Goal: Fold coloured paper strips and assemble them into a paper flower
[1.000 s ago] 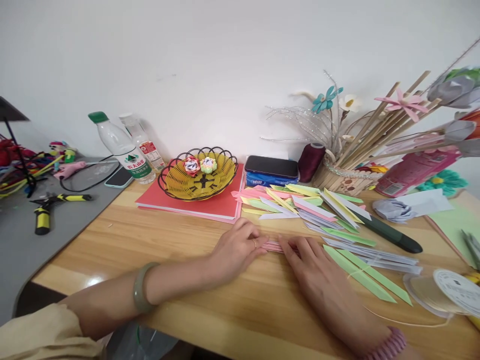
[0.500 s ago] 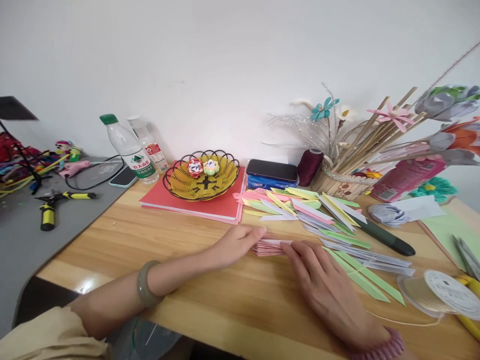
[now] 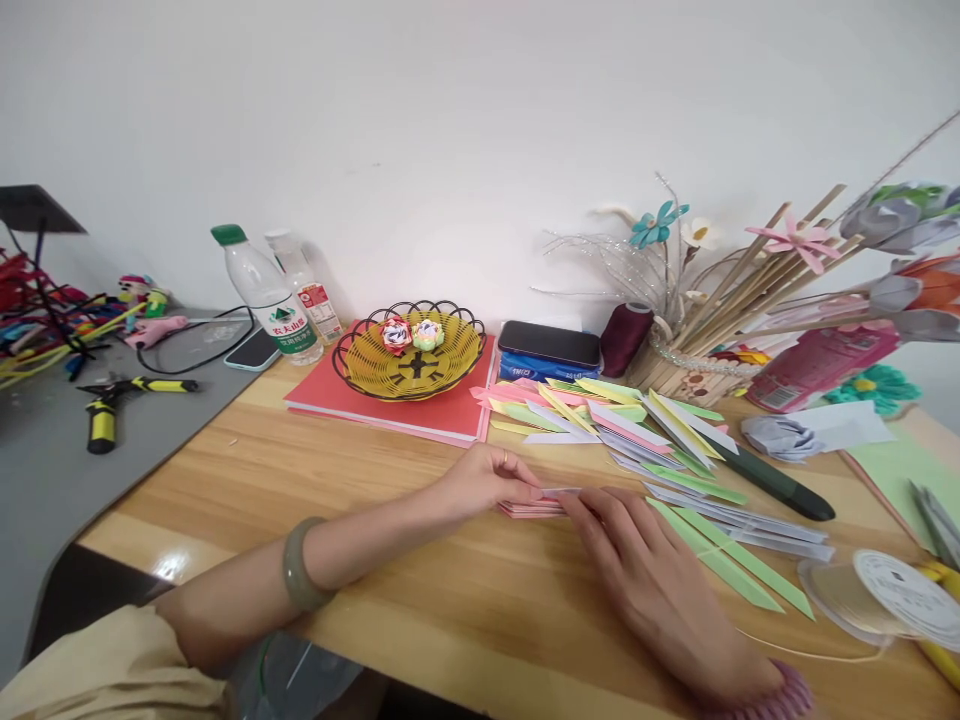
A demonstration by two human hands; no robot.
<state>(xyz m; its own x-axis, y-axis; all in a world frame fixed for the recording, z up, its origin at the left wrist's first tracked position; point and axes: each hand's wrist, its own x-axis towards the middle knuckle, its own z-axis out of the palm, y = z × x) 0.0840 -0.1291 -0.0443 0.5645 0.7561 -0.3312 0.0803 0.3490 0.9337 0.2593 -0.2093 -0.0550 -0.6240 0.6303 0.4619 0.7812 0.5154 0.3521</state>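
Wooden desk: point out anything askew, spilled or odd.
Nothing spilled or damaged. The folded paper strips lie fanned in a loose, crisscrossed heap. Both bottles only seem to lean; the wide lens bends that edge. Both hands press a pink paper stack.

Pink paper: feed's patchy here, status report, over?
Left hand pinching pink paper, fingers closed on its edge. Right hand flat on its other end. Paper low on table. Loose strips just behind, clear of both hands.

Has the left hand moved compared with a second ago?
Yes. The left hand has drawn back slightly from the right hand, uncovering the pink paper; it is lightly pinching the paper's edge.
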